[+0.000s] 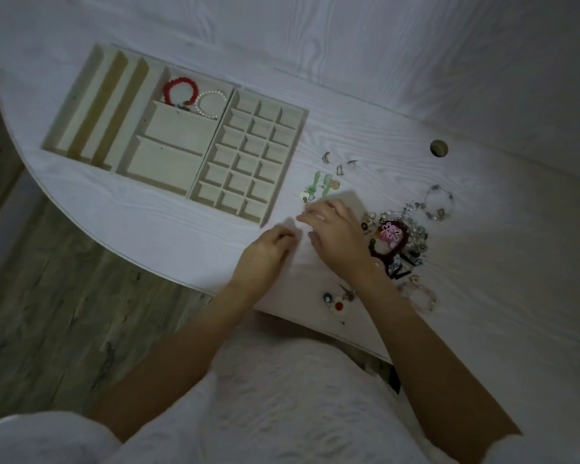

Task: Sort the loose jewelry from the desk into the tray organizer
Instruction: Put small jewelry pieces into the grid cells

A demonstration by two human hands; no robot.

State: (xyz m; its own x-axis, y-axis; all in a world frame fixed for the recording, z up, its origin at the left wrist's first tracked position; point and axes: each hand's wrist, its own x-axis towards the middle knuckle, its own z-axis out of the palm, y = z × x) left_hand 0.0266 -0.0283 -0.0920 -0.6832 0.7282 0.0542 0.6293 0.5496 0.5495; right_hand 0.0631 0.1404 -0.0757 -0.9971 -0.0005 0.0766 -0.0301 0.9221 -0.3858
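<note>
White wood-grain bench; loose jewelry being sorted beside a cream compartmented tray organizer.

Red bead bracelet and white pearl bracelet are seen in the tray's upper middle compartment. Mixed jewelry pile is heaped right of the tray, near the right hand. Left hand fingers are curled; right-hand fingers are bent over a small pale-green piece. Grasp cannot be determined for either hand.

Worktop: we see white wood grain and a curved near edge.
Hole: we see a round opening in the worktop, far right.
Floor: we see grey-brown planks at left.
Clothing: we see white textured fabric at the bottom.
</note>
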